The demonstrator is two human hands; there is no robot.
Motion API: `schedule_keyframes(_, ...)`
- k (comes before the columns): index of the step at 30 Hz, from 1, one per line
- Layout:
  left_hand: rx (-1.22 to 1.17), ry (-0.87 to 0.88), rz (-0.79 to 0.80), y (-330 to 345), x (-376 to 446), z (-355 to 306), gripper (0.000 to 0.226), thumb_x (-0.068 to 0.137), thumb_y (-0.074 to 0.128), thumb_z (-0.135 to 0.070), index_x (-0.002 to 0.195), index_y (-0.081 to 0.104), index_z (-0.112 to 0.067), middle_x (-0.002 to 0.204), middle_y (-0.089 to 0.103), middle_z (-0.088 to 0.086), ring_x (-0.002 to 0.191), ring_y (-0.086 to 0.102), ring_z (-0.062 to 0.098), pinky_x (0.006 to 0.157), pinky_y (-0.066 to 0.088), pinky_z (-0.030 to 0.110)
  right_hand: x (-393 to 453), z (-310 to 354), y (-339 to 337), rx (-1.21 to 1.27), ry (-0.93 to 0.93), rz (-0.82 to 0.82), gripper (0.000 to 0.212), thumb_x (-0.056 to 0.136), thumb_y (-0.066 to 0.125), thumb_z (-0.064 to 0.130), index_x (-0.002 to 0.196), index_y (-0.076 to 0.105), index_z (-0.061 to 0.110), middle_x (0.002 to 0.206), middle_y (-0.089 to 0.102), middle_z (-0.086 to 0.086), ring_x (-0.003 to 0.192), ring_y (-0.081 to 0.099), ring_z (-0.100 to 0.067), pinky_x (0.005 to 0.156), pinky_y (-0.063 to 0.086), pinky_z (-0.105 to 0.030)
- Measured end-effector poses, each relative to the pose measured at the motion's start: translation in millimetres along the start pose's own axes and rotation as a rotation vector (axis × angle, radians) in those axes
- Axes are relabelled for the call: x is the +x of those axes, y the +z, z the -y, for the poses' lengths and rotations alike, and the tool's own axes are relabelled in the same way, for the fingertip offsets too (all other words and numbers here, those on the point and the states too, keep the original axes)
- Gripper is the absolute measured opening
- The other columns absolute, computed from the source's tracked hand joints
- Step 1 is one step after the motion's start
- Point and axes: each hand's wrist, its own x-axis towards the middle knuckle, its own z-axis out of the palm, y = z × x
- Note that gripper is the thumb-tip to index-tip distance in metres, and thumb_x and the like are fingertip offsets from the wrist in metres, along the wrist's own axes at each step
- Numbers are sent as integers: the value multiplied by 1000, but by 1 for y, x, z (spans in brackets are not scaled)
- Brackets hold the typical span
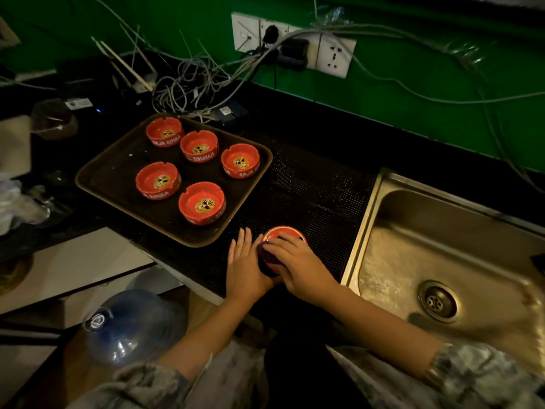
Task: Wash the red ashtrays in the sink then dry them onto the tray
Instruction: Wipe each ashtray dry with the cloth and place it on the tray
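Several red ashtrays (201,202) with gold emblems stand upright on a brown tray (118,175) on the black counter. One more red ashtray (283,233) sits on the dotted black mat between the tray and the sink (442,255). My left hand (244,262) holds its left side. My right hand (298,261) lies over the top of it, pressing a purple cloth (263,248) against it. Most of this ashtray is hidden under my hands.
A tangle of cables (188,84) and wall sockets (295,42) lie behind the tray. The steel sink has a drain (436,302) and is dry-looking. A blue water jug (132,323) stands below the counter edge. Clutter fills the far left.
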Motion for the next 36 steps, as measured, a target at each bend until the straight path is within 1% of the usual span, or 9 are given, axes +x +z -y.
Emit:
schedule_keyframes(3, -14, -4, -2, 3, 0, 1, 121, 52, 40, -88, 151, 27, -20, 162, 12, 10, 150, -1, 17, 122, -2, 36, -25, -10, -2, 71, -17, -12, 44, 90, 53, 13, 134, 51, 16, 142, 47, -3, 137, 33, -24, 114, 21, -32)
schedule_keyframes(7, -111, -48, -49, 4, 2, -6, 121, 43, 60, -89, 144, 37, -25, 161, 17, 8, 150, 5, 20, 121, 1, 42, -46, -22, 0, 312, 299, -254, 43, 92, 54, 9, 135, 49, 16, 144, 41, -4, 134, 35, -14, 114, 24, -21)
schedule_keyframes(10, -363, 15, -104, 6, 0, -17, 117, 46, 78, -73, 143, 34, -26, 160, 19, -1, 150, 2, 16, 118, -2, 46, -50, -18, 3, 396, 467, -386, 41, 93, 55, 13, 134, 49, 11, 132, 45, -8, 122, 44, -15, 106, 24, -9)
schedule_keyframes(13, -672, 131, -19, 3, 1, -37, 113, 51, 91, -45, 143, 28, -25, 157, 26, -4, 149, 11, 15, 120, 17, 42, -49, -20, 2, 444, 609, -385, 40, 94, 56, 12, 133, 51, 15, 119, 47, -5, 109, 47, -10, 94, 25, 0)
schedule_keyframes(16, -702, 145, 110, -6, 15, -53, 104, 49, 91, -35, 132, 28, -34, 135, 46, -5, 126, 48, 11, 104, 44, 40, -46, -32, -6, 546, 665, -344, 37, 93, 57, 11, 129, 54, 19, 119, 57, 1, 111, 54, -10, 98, 39, -17)
schedule_keyframes(20, -702, 115, 113, -10, 33, -55, 102, 47, 90, -40, 128, 29, -38, 131, 40, -4, 122, 46, 11, 103, 45, 34, -35, -32, -15, 740, 777, -456, 35, 90, 60, 4, 120, 52, 19, 113, 61, -1, 104, 58, -11, 89, 47, -26)
schedule_keyframes(26, -660, -24, -65, -57, 63, -31, 99, 52, 92, -32, 133, 35, -36, 132, 32, 1, 116, 39, 13, 94, 33, 23, -4, -16, -6, 479, 964, -763, 25, 89, 60, 10, 113, 57, 14, 106, 61, -6, 95, 57, -23, 81, 44, -32)
schedule_keyframes(32, -552, -211, -322, -146, 127, 82, 106, 56, 91, -43, 145, 35, -30, 133, 30, 8, 113, 35, 14, 100, 33, 28, 5, 3, 18, 110, 1099, -593, 30, 80, 68, 18, 110, 65, 20, 109, 63, -4, 114, 48, -28, 101, 32, -47)
schedule_keyframes(36, -487, -385, -407, -191, 171, 171, 107, 58, 91, -42, 147, 35, -23, 142, 28, 18, 130, 36, 33, 111, 31, 35, 16, 17, 35, -46, 1146, -607, 34, 77, 70, 15, 111, 65, 17, 121, 62, -4, 121, 44, -28, 102, 24, -52)
